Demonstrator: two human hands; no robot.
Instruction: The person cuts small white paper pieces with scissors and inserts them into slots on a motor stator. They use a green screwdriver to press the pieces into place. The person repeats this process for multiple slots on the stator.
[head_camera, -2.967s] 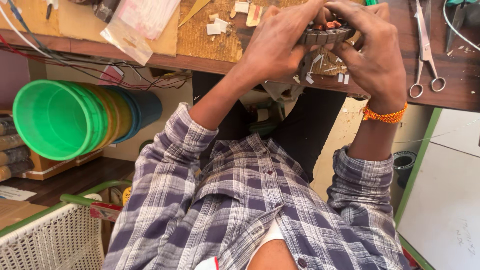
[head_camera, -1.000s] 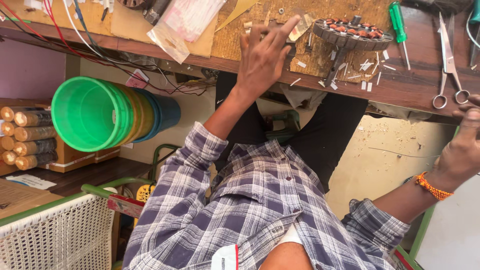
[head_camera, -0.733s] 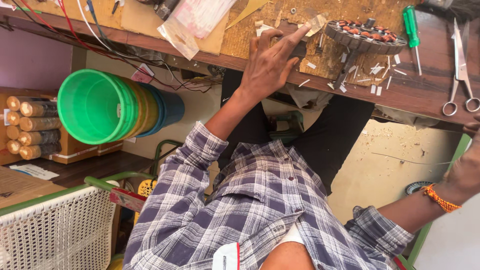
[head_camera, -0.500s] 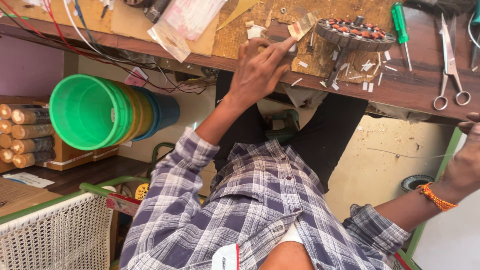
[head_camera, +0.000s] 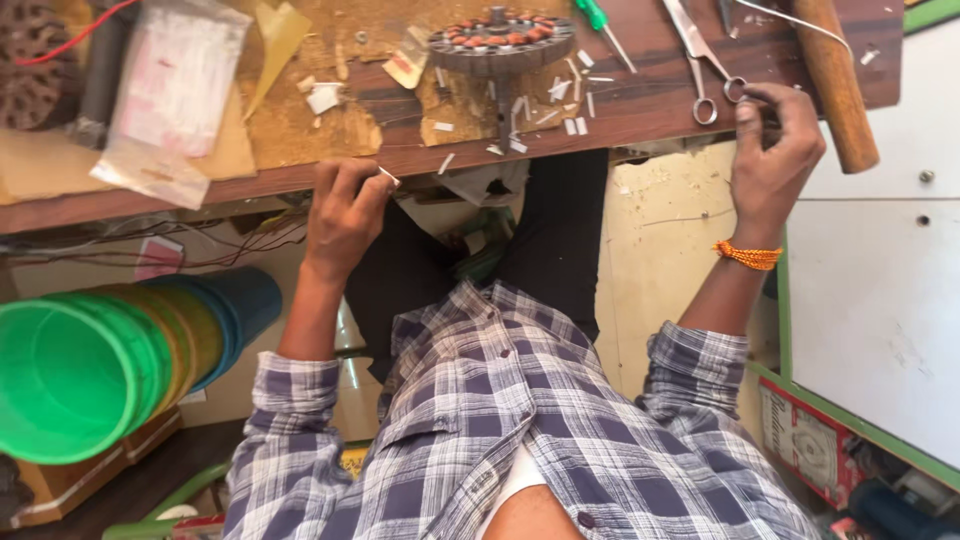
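White paper slip (head_camera: 389, 178) pinched by left hand (head_camera: 343, 215), clear plastic packet (head_camera: 165, 95) nearby

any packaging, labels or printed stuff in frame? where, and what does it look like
Clear plastic bag: on the bench top, far left; crumpled, see-through, with white and pink contents.
Printed carton: on the floor, lower right; flat, red and white, green-edged.
No screens or signs.

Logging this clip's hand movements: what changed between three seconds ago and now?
Both hands let go of the round copper-wound motor stator, which now lies on the brown wooden bench. The left hand drew back to the bench edge, pinching a small white paper strip. The right hand moved out to the steel scissors. The stacked plastic buckets look unchanged.
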